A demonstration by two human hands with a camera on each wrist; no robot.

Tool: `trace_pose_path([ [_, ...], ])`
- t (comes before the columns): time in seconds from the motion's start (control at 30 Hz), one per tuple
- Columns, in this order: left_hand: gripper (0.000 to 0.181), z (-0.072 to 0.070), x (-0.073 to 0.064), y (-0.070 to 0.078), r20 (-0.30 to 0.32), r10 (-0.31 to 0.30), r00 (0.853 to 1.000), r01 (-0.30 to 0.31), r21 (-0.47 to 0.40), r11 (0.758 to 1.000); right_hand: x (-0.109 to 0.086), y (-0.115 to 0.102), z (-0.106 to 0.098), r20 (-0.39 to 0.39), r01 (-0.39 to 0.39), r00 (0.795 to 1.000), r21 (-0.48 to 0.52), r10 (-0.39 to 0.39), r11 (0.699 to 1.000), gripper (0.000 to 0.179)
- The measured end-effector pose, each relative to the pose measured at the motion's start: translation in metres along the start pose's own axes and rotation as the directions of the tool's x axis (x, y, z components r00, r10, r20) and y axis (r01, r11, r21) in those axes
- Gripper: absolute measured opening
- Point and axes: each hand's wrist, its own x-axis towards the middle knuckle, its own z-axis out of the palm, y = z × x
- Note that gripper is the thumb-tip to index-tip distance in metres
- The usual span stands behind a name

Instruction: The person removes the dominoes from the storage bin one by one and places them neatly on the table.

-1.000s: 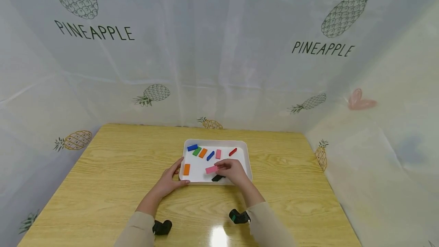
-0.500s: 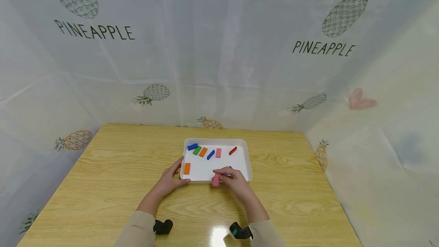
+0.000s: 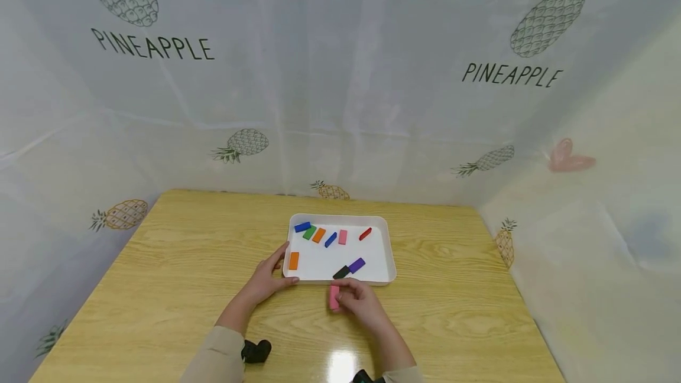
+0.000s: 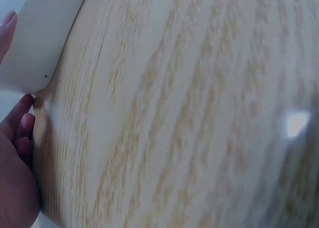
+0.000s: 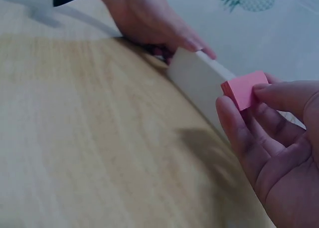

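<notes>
1. My right hand (image 3: 362, 300) pinches a pink block (image 3: 334, 298) between thumb and fingers, raised above the desk (image 3: 452, 276), just outside the near wall of the white tray (image 3: 319, 262).
2. My left hand (image 3: 264, 281) grasps nothing fully; thumb and fingers spread around the tray's near-left corner, touching it.
3. I judge the step in hand to be handling this one block outside the tray; a second pink block (image 3: 343, 237) and other coloured pieces lie inside.
4. The next move, I think, calls for a steady pinch and a lowering clear of the rim.
5. "PINEAPPLE" is printed twice on the cloth (image 3: 340, 75) behind; I can read no brand on the blocks.
</notes>
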Motion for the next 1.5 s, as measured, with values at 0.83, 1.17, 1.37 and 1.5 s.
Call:
trace_pose_path([
  [0.83, 0.095, -0.001, -0.004, 0.008, -0.009, -0.028, 1.000, 0.028, 0.011, 1.000, 0.003, 0.024, 0.001, -0.038, 0.064, 0.995, -0.436, -0.089, 0.898, 0.047],
  [1.17, 0.094, -0.001, -0.002, 0.011, -0.017, -0.020, 1.000, 0.020, 0.019, 1.000, 0.005, 0.020, 0.004, -0.001, 0.078, 0.996, -0.529, -0.092, 0.845, 0.047],
  [1.37, 0.095, 0.002, 0.000, 0.008, -0.030, -0.025, 0.999, 0.027, 0.060, 0.998, 0.007, 0.017, 0.004, 0.014, 0.067, 0.997, -0.550, -0.070, 0.832, 0.047],
  [1.5, 0.095, 0.002, 0.002, 0.004, -0.018, -0.022, 1.000, 0.023, 0.044, 0.999, 0.008, 0.017, 0.004, 0.021, 0.063, 0.998, -0.554, -0.062, 0.830, 0.047],
])
